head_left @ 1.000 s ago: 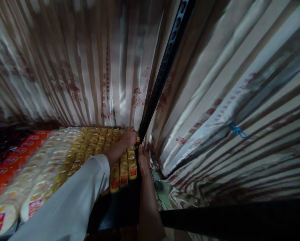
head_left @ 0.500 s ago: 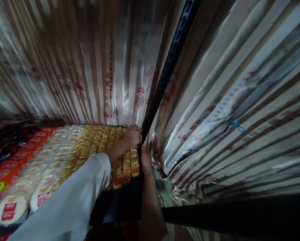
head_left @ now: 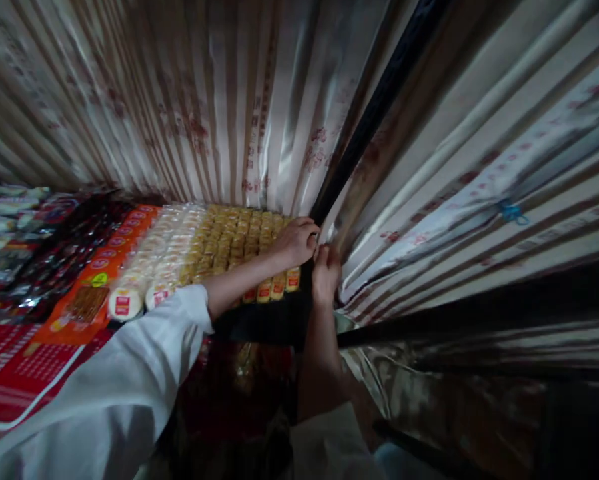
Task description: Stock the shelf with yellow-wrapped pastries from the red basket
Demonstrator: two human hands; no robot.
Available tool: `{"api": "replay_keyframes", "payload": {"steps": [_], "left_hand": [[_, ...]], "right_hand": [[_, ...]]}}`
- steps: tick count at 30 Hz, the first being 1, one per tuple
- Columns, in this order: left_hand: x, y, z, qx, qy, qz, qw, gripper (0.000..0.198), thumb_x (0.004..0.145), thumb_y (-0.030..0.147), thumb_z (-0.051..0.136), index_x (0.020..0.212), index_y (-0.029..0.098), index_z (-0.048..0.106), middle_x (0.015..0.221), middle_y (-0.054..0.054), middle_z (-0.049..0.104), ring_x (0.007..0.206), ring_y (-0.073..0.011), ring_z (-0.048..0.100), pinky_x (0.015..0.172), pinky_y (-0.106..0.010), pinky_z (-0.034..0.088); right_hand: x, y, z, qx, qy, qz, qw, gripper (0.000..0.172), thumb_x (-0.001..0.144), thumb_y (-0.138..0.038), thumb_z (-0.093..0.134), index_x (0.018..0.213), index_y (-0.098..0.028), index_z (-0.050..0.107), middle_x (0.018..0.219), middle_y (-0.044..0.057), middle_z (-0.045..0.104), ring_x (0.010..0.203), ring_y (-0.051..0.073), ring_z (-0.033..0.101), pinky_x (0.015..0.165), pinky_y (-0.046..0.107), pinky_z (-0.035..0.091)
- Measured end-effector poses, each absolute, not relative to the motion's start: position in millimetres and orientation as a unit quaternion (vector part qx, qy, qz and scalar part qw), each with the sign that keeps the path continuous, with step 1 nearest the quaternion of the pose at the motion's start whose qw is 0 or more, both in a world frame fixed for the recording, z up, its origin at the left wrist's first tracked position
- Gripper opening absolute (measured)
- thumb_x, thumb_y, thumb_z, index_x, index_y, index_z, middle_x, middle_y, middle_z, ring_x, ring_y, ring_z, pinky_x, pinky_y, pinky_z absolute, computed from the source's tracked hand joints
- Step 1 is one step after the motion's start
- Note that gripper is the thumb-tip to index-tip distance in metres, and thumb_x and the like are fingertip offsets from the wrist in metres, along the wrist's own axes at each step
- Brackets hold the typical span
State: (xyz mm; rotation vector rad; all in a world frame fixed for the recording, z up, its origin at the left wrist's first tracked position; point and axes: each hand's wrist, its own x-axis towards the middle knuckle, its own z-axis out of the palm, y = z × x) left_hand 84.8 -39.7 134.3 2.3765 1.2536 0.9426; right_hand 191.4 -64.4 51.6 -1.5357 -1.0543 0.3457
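Note:
My left hand reaches over the rows of small yellow wrapped packs to the foot of the black slotted post. Its fingers are curled inward. Just beside it my right hand is closed, with thumb and fingers pinched together. The fingertips of both hands nearly meet in front of the post, by the edge of the pale striped plastic curtain. Whatever sits between them is too small and dark to make out.
Left of the yellow packs lie stacks of round white packs, an orange printed packet and dark wrapped goods. A dark rail runs off to the right. On the right-hand curtain is a blue tie.
The view has shifted, so more goods show at left. My left hand has come off the yellow packs toward the post, and my right hand has risen beside it, fingers now pinched.

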Motion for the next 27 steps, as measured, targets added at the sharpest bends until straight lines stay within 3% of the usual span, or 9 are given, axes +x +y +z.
{"api": "replay_keyframes", "payload": {"steps": [5,9,12,19,23,27], "left_hand": [[44.1,-115.8,122.5,0.826,0.383,0.35,0.22,0.025,0.082,0.012,0.041,0.095,0.015,0.062,0.099,-0.005,0.063,0.096,-0.0138,0.057,0.089,-0.026,0.046],[14.6,-170.4,82.7,0.814,0.405,0.315,0.272,0.023,0.082,0.013,0.043,0.092,0.015,0.063,0.091,-0.006,0.064,0.088,-0.0148,0.059,0.084,-0.026,0.048],[3.6,-186.5,62.9,0.815,0.412,0.29,0.285,0.025,0.08,0.011,0.043,0.096,0.014,0.062,0.095,-0.007,0.063,0.092,-0.0152,0.058,0.086,-0.026,0.047],[23.1,-141.3,84.3,0.842,0.482,0.208,0.124,0.024,0.083,0.015,0.043,0.097,0.017,0.063,0.108,-0.007,0.058,0.106,-0.0195,0.049,0.095,-0.033,0.041],[47.9,-110.0,89.4,0.852,0.49,0.179,0.043,0.025,0.082,0.017,0.045,0.1,0.015,0.062,0.114,-0.01,0.053,0.112,-0.0228,0.042,0.097,-0.034,0.039],[63.2,-95.0,84.7,0.847,0.509,0.147,0.039,0.027,0.082,0.019,0.046,0.105,0.013,0.06,0.113,-0.012,0.053,0.112,-0.0251,0.041,0.096,-0.037,0.037]], "right_hand": [[165.9,-128.6,58.1,-0.575,-0.434,0.182,0.669,0.045,0.084,-0.045,0.043,0.115,-0.014,0.052,0.105,0.011,0.062,0.092,0.018,0.061,0.08,0.033,0.048],[146.0,-171.5,38.4,-0.624,-0.419,0.214,0.624,0.041,0.085,-0.042,0.042,0.111,-0.014,0.054,0.094,0.01,0.064,0.08,0.016,0.063,0.074,0.031,0.05],[139.9,-181.2,22.0,-0.651,-0.466,0.188,0.57,0.041,0.083,-0.04,0.043,0.11,-0.013,0.055,0.103,0.014,0.06,0.089,0.019,0.06,0.075,0.032,0.05],[149.5,-148.6,1.3,-0.691,-0.503,0.098,0.51,0.045,0.082,-0.031,0.039,0.12,-0.01,0.05,0.117,0.018,0.055,0.105,0.024,0.053,0.081,0.037,0.048],[154.6,-129.6,-7.8,-0.706,-0.508,0.094,0.484,0.043,0.081,-0.033,0.042,0.116,-0.011,0.053,0.108,0.016,0.06,0.098,0.024,0.055,0.079,0.037,0.047],[160.5,-123.2,-14.5,-0.712,-0.503,0.111,0.476,0.034,0.081,-0.034,0.043,0.103,-0.014,0.059,0.095,0.012,0.062,0.087,0.022,0.057,0.075,0.034,0.047]]}}
